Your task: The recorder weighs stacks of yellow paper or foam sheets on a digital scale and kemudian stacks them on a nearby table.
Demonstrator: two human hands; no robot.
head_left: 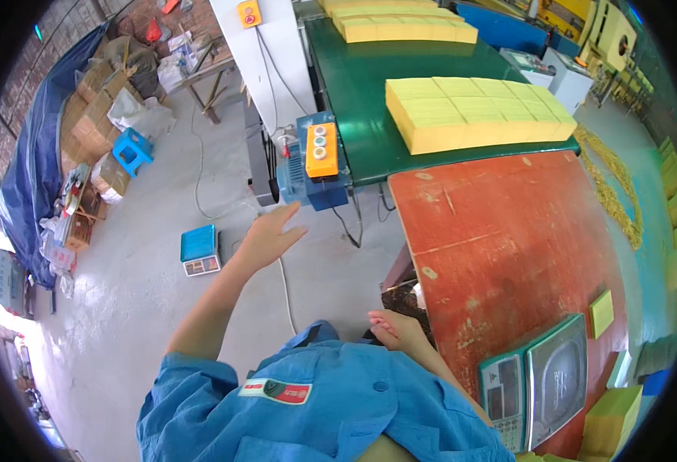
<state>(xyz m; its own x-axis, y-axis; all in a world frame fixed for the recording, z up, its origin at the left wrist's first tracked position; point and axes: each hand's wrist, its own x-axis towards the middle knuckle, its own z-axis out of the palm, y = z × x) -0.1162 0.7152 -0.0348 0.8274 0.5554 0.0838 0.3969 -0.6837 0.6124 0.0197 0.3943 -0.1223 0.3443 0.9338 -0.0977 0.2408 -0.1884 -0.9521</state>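
My left hand (271, 235) is stretched forward with its fingers apart and nothing in it. It is nearest to a yellow push-button box (321, 150) with several round buttons, mounted on a blue motor housing (331, 198); the fingertips look just short of the housing. Close to my body, my right hand (396, 329) is held low with its fingers curled in, and no object shows in them. It is beside the left edge of a worn red tabletop (500, 231). On the green conveyor belt (361, 100) lies a row of yellow paper stacks (477, 114).
More yellow stacks (408, 27) lie farther up the belt. A weighing scale (535, 385) and a small yellow pad (601, 314) rest on the red tabletop. On the floor are a blue-topped scale (200, 250), a cable (285, 296) and a blue stool (132, 150).
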